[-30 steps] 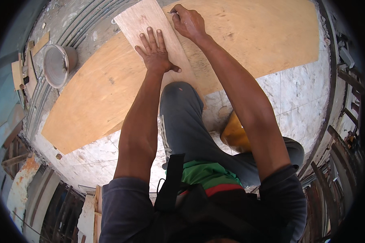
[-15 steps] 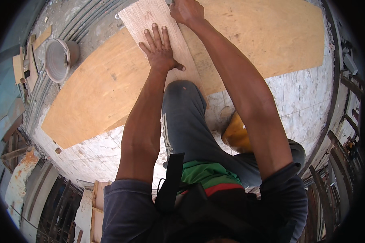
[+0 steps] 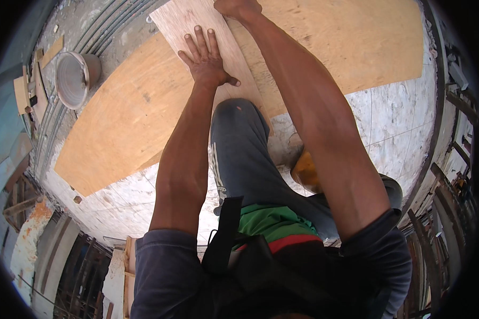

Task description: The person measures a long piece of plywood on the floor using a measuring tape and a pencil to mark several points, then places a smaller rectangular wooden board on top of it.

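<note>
My left hand (image 3: 205, 64) lies flat on a narrow pale wooden board (image 3: 178, 22), its fingers spread. My right hand (image 3: 239, 7) is closed at the board's right edge, partly cut off by the top of the view. What its curled fingers hold, if anything, is hidden. The board lies slantwise across a large yellowish plywood sheet (image 3: 127, 111). My bent knee (image 3: 239, 111) is over the near end of the board.
A greyish bucket (image 3: 93, 69) stands left of the sheet beside several long pipes (image 3: 104, 29). Stained white tiles (image 3: 394, 122) show on the near side. A yellow object (image 3: 306, 171) sits partly behind my right forearm. Wood scraps (image 3: 18, 204) lie around the rim.
My right hand has shifted slightly left and up along the board's edge, more of it leaving the view. The left hand stays spread on the board; the whole view has shifted a little.
</note>
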`<state>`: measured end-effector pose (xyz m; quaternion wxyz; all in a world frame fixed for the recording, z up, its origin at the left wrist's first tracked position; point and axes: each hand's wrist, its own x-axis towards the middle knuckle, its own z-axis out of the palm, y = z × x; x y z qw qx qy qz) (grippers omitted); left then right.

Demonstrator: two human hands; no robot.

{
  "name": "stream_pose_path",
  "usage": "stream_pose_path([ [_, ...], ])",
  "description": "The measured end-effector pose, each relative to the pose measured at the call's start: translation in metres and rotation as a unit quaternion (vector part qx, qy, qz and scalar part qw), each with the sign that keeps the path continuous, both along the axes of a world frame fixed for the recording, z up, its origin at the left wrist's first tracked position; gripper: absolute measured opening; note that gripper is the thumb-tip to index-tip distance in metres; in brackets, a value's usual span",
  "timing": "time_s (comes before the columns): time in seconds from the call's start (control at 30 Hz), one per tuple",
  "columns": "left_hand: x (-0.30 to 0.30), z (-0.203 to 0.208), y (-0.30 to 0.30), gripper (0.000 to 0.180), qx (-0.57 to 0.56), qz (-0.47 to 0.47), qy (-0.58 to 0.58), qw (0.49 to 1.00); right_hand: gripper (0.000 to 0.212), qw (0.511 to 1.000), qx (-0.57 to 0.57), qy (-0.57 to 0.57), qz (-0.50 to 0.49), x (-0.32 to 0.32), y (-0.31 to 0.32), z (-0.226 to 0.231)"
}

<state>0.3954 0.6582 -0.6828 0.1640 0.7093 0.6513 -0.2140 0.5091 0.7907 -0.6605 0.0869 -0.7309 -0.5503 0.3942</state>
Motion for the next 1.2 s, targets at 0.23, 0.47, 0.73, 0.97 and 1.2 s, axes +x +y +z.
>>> stream_pose_path([
  [0.23,0.000,-0.004,-0.001,0.170,0.001,0.002,0.018,1.000,0.033,0.999,0.031,-0.008,0.030,0.016,-0.067,-0.028],
  [0.47,0.001,-0.007,-0.003,0.168,0.013,0.008,0.011,1.000,0.030,0.998,0.041,0.018,0.053,0.065,-0.224,-0.077],
  [0.73,0.003,-0.006,0.000,0.168,0.026,0.003,-0.013,1.000,0.029,0.976,-0.161,-0.039,0.139,0.129,-0.348,-0.080],
  [0.97,0.002,-0.002,-0.002,0.169,0.004,0.007,0.014,1.000,0.021,0.984,0.146,0.002,0.099,0.077,-0.179,-0.042],
  [1.2,0.001,-0.002,-0.001,0.170,0.003,0.008,0.019,1.000,0.027,0.983,0.174,-0.024,0.060,0.019,-0.049,-0.019],
])
